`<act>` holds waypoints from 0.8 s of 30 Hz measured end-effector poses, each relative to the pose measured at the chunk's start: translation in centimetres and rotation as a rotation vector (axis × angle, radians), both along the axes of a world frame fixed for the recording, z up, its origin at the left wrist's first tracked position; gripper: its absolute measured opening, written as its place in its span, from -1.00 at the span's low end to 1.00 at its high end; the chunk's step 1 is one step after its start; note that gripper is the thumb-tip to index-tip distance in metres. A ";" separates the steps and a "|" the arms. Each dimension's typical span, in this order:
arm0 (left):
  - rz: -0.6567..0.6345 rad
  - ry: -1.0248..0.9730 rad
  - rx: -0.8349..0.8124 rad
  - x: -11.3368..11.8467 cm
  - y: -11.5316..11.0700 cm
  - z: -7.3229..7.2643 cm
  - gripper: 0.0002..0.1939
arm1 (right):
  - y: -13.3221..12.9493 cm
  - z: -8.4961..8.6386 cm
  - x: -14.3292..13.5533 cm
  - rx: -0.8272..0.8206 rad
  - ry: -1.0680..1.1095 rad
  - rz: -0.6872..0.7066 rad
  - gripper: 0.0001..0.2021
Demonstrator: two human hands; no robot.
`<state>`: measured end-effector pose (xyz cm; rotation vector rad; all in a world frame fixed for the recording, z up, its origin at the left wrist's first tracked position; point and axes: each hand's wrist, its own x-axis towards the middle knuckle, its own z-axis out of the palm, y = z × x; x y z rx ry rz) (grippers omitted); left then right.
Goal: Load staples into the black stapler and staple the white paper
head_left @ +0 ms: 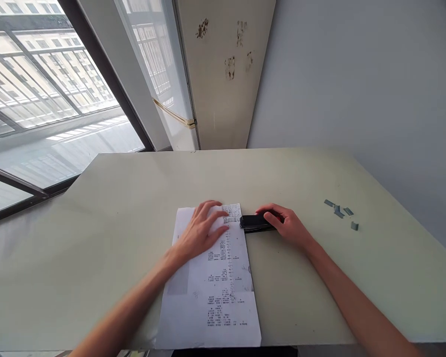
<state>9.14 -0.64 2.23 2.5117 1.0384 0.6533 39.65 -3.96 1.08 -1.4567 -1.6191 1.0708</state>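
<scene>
Printed white sheets of paper (pixel 223 307) lie lengthwise on the table in front of me, their near end at the table's front edge. My left hand (pixel 202 228) rests on the upper part of the paper with its fingers spread, pressing it from above. A black stapler (pixel 254 222) lies sideways at the paper's upper right edge, its front end meeting that edge. My right hand (pixel 284 223) is closed around the stapler's rear end. Whether the paper sits between the stapler's jaws cannot be made out.
Several small grey staple strips (pixel 338 210) lie scattered to the right on the pale table (pixel 134 198). Beyond the table's back edge stands a fridge (pixel 223 109) with a tied handle. A large window (pixel 52 89) is on the left, a plain wall (pixel 357 74) on the right.
</scene>
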 end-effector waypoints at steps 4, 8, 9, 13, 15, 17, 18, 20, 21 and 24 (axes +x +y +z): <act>-0.212 0.040 0.005 0.4 -1.8 -0.1 -0.71 | 0.0 0.9 -0.7 0.000 -0.041 -0.036 -0.53; -0.278 0.086 0.049 0.4 -2.2 -0.7 -0.62 | 0.0 2.0 -1.9 0.017 -0.157 -0.062 -0.52; -0.281 0.090 0.059 0.3 -2.2 -0.8 -0.60 | 0.0 2.2 -2.2 0.029 -0.196 -0.062 -0.52; -0.297 0.103 0.063 0.1 -2.3 -0.9 -0.59 | 0.7 2.9 -3.2 0.064 -0.334 -0.039 -0.53; -0.298 0.105 0.057 0.0 -2.5 -0.9 -0.58 | 1.0 3.1 -3.7 0.067 -0.379 -0.025 -0.52; -0.293 0.094 0.053 -0.1 -2.7 -0.9 -0.58 | 1.2 3.2 -4.2 0.063 -0.409 -0.015 -0.52; -0.291 0.087 0.052 -0.1 -2.8 -1.0 -0.57 | 1.3 3.3 -4.5 0.060 -0.420 -0.013 -0.52; -0.287 0.074 0.049 -0.2 -3.0 -1.1 -0.57 | 1.3 3.4 -4.9 0.058 -0.436 -0.014 -0.52; -0.285 0.070 0.048 -0.2 -3.1 -1.2 -0.56 | 1.3 3.4 -5.1 0.063 -0.441 -0.016 -0.52; -0.280 0.062 0.041 -0.2 -3.2 -1.5 -0.56 | 1.1 3.6 -5.5 0.093 -0.444 -0.028 -0.52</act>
